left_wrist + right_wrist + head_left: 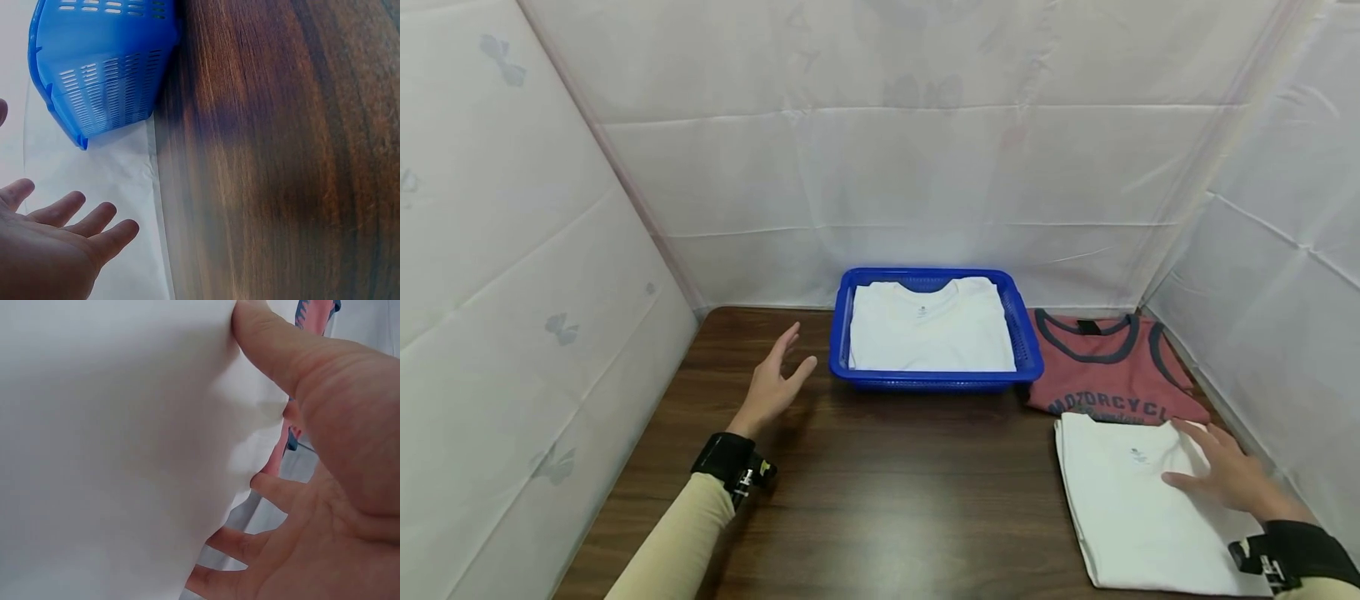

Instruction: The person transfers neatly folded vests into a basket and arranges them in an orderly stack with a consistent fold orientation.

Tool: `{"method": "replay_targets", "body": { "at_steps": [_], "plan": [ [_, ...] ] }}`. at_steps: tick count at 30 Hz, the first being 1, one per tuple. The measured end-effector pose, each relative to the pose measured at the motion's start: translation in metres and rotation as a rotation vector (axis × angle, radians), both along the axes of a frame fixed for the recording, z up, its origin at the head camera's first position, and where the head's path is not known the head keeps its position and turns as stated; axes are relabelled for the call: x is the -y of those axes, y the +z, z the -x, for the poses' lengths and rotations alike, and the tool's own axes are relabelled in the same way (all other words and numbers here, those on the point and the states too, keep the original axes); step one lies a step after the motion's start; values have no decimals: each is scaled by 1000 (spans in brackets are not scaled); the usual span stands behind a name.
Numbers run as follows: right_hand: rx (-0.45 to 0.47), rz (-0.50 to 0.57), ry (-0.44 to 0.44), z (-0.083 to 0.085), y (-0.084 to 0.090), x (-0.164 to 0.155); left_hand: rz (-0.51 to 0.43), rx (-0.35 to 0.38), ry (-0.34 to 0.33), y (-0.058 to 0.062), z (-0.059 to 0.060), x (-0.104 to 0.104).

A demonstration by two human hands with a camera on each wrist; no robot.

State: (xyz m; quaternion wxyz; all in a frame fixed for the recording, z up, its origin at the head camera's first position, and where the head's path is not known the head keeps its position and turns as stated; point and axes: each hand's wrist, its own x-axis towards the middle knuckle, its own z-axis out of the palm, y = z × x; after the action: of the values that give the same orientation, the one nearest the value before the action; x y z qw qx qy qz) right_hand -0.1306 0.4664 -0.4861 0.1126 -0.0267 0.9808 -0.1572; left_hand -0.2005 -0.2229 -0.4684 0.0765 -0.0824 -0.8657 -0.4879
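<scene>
On the right, my right hand (1225, 471) grips the edge of a folded white T-shirt (1138, 533) at the front of the table. The right wrist view has the thumb (262, 337) on top of the white cloth (125, 456) and the other fingertips tucked at its edge. My left hand (772, 387) is held over the table, fingers spread and holding nothing, left of a blue plastic basket (936, 379). Another folded white T-shirt (932, 333) lies in that basket. From the left wrist, the basket's slotted side (106, 87) shows beyond the fingers.
A folded red T-shirt (1108, 383) with dark trim and printed lettering lies right of the basket, behind the white one. White sheets (887, 183) enclose the brown wooden table (880, 492) at the back and both sides.
</scene>
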Motion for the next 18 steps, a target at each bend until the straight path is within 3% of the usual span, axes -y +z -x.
{"method": "replay_targets", "body": {
  "at_steps": [11, 18],
  "plan": [
    [5, -20, 11, 3, -6, 16, 6, 16, -5, 0, -4, -1],
    [58, -95, 2, 4, -1, 36, -12, 32, -32, -3, -6, 0]
  ]
}}
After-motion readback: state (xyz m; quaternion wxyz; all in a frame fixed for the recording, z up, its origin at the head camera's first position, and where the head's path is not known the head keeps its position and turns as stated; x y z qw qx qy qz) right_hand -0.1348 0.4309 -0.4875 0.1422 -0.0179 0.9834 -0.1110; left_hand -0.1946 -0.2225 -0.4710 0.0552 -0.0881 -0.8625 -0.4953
